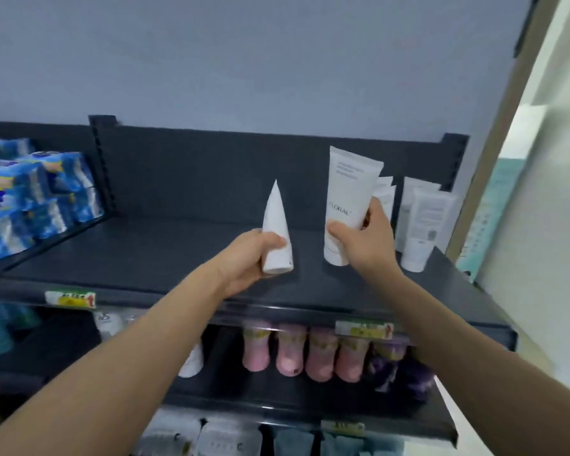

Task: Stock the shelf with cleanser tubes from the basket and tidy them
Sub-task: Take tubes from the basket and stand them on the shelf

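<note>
**Head view: two tubes in hand at the right end of the shelf**

Head view shows the right hand (367, 238) with thumb and fingers (338, 231) wrapped round the lower body of a white cleanser tube (349, 199), printed face towards the aisle. Its cap is at or just above the shelf (165, 255); I cannot tell whether it touches. The low grip probably serves to steady the tube and turn its label forward as it is set cap-down.

The left hand (250, 258) is closed round the cap end of a second tube (277, 232), seen edge-on, its crimped tip pointing up. It hangs over the middle of the shelf, nearer the front edge, apparently waiting its turn.

Standing tubes (422, 225) are bunched in the right back corner, just beside the tube in the right hand, some turned with their small-print side outward. That side is tight: the knuckles are close to them, so a careless shove could topple the row.

Leftward the dark shelf is bare as far as the upright post, beyond which blue packs (30, 199) fill the next bay. New stock can spread that way. The front edge carries a price strip, with pink bottles (290, 353) on the shelf below. No basket is in view.
</note>
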{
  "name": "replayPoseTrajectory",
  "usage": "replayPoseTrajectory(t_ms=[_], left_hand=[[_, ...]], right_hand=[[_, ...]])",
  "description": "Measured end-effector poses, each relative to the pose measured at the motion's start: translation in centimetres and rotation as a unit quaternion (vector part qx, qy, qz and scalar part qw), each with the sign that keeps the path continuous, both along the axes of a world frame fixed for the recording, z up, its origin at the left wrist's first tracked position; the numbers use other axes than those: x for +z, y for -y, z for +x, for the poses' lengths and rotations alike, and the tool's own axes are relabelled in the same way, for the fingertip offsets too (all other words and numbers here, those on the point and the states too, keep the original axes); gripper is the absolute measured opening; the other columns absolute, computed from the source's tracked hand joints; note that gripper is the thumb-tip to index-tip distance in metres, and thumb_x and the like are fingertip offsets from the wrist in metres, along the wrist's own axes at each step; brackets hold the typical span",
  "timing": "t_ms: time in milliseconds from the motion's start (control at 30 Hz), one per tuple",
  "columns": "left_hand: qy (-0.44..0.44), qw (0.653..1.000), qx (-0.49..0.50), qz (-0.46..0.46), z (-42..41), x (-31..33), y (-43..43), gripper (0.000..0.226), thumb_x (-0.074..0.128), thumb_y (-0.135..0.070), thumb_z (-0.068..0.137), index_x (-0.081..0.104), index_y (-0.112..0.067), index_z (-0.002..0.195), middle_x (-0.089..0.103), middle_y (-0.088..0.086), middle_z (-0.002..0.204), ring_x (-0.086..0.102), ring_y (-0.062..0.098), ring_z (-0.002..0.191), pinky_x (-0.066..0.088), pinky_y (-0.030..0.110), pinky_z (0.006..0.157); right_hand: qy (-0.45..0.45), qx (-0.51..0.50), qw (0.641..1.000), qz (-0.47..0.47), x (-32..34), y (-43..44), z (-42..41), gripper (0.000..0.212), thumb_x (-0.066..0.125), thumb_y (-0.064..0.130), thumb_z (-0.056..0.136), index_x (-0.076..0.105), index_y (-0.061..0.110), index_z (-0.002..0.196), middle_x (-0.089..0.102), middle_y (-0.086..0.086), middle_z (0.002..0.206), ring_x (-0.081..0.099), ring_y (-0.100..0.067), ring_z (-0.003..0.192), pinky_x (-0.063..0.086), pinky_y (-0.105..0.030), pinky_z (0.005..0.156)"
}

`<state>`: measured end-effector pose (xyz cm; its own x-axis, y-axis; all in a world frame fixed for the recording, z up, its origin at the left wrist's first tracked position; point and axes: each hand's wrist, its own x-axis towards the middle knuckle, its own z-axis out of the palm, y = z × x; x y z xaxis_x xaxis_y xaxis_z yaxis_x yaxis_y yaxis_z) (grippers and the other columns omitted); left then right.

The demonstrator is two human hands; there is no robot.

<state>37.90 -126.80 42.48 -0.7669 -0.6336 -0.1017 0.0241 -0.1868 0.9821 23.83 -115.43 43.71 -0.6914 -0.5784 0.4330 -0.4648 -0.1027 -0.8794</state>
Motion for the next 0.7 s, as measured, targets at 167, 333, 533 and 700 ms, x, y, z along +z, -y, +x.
replayPoseTrajectory(t_ms=[167, 333, 533, 700], left_hand=[[0.051, 0.993, 0.035, -0.098, -7.5, -1.5, -0.3, 0.058, 0.071, -0.004, 0.079, 0.04, -0.008, 0.128, 0.06, 0.005, 0.116, 0.062, 0.022, 0.1, 0.055, 0.036, 0.081], [0.083, 0.98, 0.089, -0.156, -12.2, -3.1, -0.2, 0.067, 0.079, -0.01, 0.072, 0.031, -0.015, 0.119, 0.053, 0.0, 0.114, 0.058, 0.018, 0.099, 0.055, 0.033, 0.078], [0.102, 0.966, 0.135, -0.193, -15.5, -5.5, 0.4, 0.065, 0.077, -0.012, 0.074, 0.033, -0.014, 0.122, 0.041, 0.005, 0.13, 0.051, 0.022, 0.111, 0.049, 0.03, 0.077], [0.082, 0.973, 0.149, -0.153, -17.1, -6.6, 1.2, 0.057, 0.072, -0.009, 0.078, 0.027, -0.02, 0.11, 0.042, 0.008, 0.132, 0.05, 0.025, 0.117, 0.048, 0.027, 0.074]], right_hand=[[-0.019, -0.06, 0.997, 0.051, -0.7, -3.1, -6.6, 0.037, 0.07, 0.013, 0.079, 0.049, 0.016, 0.11, 0.054, 0.007, 0.098, 0.052, -0.012, 0.088, 0.041, -0.023, 0.069], [-0.02, -0.075, 0.994, 0.082, -2.9, -4.3, -10.8, 0.034, 0.071, 0.01, 0.078, 0.05, 0.016, 0.104, 0.055, 0.006, 0.1, 0.052, -0.015, 0.092, 0.039, -0.022, 0.066], [0.02, -0.086, 0.99, 0.112, -4.4, -4.6, -13.9, 0.048, 0.07, 0.007, 0.077, 0.049, 0.014, 0.119, 0.054, 0.003, 0.109, 0.05, -0.016, 0.1, 0.042, -0.031, 0.081], [0.028, -0.093, 0.989, 0.11, -4.7, -4.8, -14.9, 0.052, 0.073, 0.012, 0.079, 0.044, 0.011, 0.123, 0.055, -0.004, 0.125, 0.053, -0.021, 0.114, 0.046, -0.033, 0.089]])
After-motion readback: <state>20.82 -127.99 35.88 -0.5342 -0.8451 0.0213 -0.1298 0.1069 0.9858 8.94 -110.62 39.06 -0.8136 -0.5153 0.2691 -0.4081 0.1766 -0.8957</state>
